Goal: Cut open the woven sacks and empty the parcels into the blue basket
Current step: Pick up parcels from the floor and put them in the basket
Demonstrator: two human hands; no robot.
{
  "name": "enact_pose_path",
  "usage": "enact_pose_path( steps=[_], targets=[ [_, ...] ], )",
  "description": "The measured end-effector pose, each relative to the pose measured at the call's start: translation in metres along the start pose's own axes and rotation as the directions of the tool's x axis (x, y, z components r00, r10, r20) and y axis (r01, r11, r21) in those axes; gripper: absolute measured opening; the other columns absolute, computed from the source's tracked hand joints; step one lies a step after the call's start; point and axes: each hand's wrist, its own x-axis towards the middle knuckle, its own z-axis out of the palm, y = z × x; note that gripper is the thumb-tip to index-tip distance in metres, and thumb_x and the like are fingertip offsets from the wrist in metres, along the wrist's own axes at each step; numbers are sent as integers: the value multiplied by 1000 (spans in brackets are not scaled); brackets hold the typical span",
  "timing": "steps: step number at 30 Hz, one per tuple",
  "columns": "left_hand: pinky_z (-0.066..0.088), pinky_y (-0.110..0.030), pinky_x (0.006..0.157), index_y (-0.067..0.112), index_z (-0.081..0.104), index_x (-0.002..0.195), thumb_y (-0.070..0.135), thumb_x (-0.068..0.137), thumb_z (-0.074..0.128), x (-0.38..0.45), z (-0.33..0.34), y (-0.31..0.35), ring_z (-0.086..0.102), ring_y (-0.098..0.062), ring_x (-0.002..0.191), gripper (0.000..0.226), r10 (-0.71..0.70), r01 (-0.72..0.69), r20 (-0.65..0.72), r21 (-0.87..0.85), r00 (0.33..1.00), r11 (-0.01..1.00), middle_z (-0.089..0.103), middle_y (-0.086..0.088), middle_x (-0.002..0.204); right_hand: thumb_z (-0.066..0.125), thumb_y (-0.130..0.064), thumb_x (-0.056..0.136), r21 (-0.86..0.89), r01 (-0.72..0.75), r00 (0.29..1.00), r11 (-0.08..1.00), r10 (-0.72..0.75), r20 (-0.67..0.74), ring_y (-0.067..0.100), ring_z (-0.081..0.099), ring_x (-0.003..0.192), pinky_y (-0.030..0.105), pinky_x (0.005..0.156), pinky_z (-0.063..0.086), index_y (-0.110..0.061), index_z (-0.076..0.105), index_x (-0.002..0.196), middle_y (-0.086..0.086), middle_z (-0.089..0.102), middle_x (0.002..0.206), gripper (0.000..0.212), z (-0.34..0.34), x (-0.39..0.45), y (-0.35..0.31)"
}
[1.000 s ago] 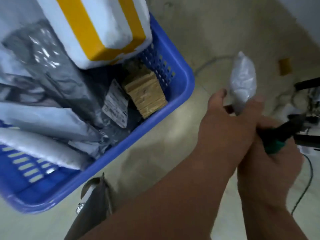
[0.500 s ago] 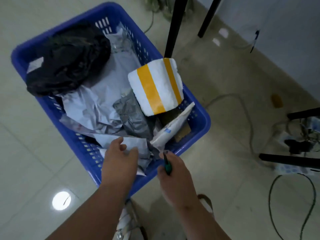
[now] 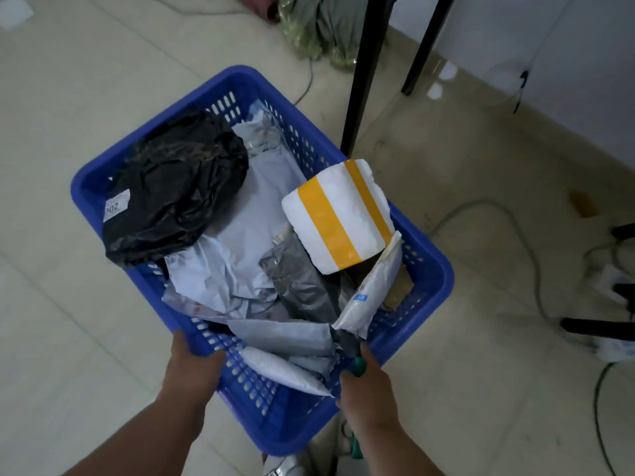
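- The blue basket (image 3: 429,266) is seen on the tiled floor, loaded with parcels: a black bag (image 3: 175,187), grey mailers (image 3: 247,249), a white foam block (image 3: 338,214) with yellow bands.
- The left hand (image 3: 192,369) is curled over the basket's near rim.
- The right hand (image 3: 367,383) is closed round a green-handled cutter (image 3: 359,365) at the rim.
- Emptying is judged nearly finished; another sack would be needed next, and none is clearly visible.

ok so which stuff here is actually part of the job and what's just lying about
Part of the job:
blue basket
black bag parcel
white parcel with yellow tape
grey mailers
green-handled cutter
left hand
right hand

Lying about:
floor cables
black stand legs
green cloth
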Motion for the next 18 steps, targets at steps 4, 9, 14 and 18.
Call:
enact_pose_path(
  steps=[4,9,14,18],
  targets=[
    [51,-55,85,50,2,146,3,89,52,14,13,-3,55,-35,92,89,-90,91,-29,34,996,995,43,-5,120,43,-20,94,-74,-20,999,997,17,-36,32,60,110,39,93,49,-31,34,147,10,58,130,55,-10,15,1],
    [51,-64,84,58,-8,140,9,79,50,22,22,-27,59,-41,95,97,-62,70,-47,209,997,975,48,-9,103,39,-18,95,-165,54,991,985,-73,-115,29,61,102,38,84,50,-35,26,150,9,61,117,59,-14,7,11],
    [56,-56,79,52,-6,147,0,88,47,-8,35,-35,58,-34,89,95,-102,88,134,109,986,990,51,-6,107,41,-22,98,-139,-12,973,990,-21,-229,32,61,99,33,72,42,-34,17,154,13,60,119,62,-28,14,30],
    [54,-36,59,60,-4,140,5,87,55,-31,60,-64,57,-30,88,97,-158,140,232,94,960,986,55,-14,120,42,-25,98,-152,-75,964,986,32,-264,33,61,82,38,68,50,-38,2,155,20,59,113,70,-52,20,62]
  ],
)
